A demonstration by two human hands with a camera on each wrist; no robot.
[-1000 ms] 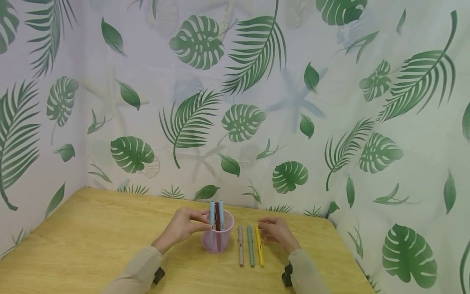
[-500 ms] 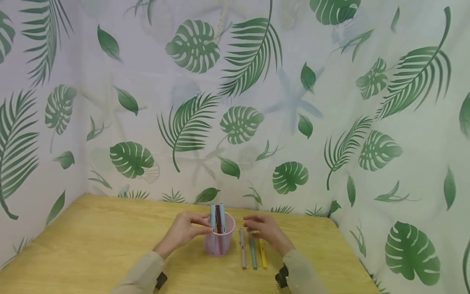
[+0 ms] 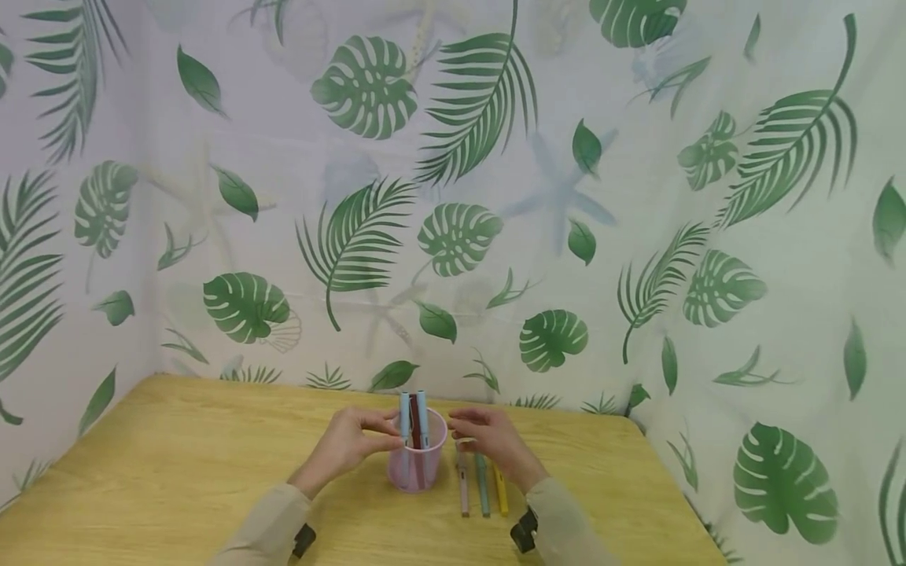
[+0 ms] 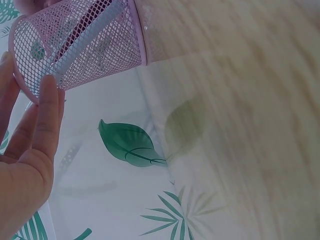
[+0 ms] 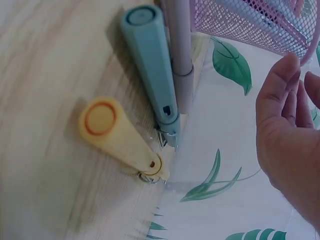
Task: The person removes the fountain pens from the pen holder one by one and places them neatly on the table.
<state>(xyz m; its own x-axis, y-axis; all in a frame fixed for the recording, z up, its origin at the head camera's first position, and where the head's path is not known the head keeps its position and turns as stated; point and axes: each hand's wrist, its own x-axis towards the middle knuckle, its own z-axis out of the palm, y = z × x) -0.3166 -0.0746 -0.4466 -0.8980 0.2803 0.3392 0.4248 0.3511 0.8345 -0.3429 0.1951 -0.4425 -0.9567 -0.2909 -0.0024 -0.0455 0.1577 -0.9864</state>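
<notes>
A pink mesh pen holder (image 3: 414, 472) stands upright on the table. Two light blue pens (image 3: 423, 420) and a dark red pen (image 3: 414, 428) stick up out of it. My left hand (image 3: 347, 440) holds the holder at its left rim, thumb and fingers around the edge. Opposite, my right hand (image 3: 493, 440) has loosely bent fingers, its fingertips right at the holder's rim in the right wrist view. Beneath that hand lie a dusty pink pen (image 5: 181, 55), a teal pen (image 5: 149, 65) and a yellow pen (image 5: 125, 135), side by side, their far ends partly hidden in the head view.
The light wooden table (image 3: 233, 440) reaches back to a white curtain (image 3: 481, 330) printed with green leaves, which also lines both sides. Dark straps show at both beige sleeves (image 3: 562, 523).
My right hand has moved left from beside the yellow pen, over the loose pens, to the holder. My left hand keeps its place at the rim; the head view has shifted slightly.
</notes>
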